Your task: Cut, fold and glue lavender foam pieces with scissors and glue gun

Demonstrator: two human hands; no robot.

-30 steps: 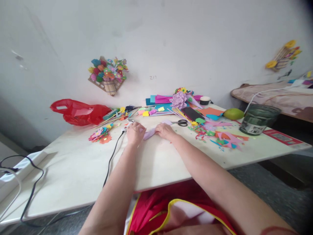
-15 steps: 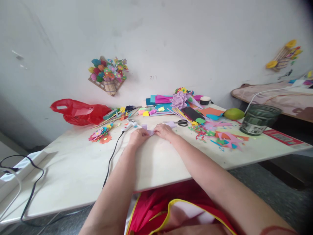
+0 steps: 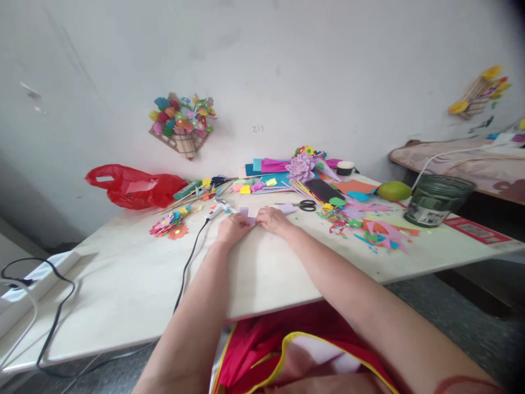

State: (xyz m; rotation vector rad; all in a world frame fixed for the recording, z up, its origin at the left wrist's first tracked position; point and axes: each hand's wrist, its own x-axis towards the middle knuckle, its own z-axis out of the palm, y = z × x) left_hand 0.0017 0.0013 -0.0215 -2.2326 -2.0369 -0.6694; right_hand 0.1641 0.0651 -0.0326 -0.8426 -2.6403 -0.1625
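Observation:
Side by side on the white table, my left hand and my right hand pinch a small lilac foam or paper strip between them. Part of the strip is hidden under the fingers. A white hot glue gun with a black cord lies just left of my left hand. Beyond my right hand is another lilac piece, touching or close to black-handled scissors.
Foam flowers and a red plastic bag lie to the left. Coloured scraps, a dark phone-like object, a green mango-like fruit and a glass jar are on the right. A power strip sits at the left edge.
Both hands stay in nearly the same place. The fingers have drawn slightly closer together on the lilac strip, and less of it shows between them.

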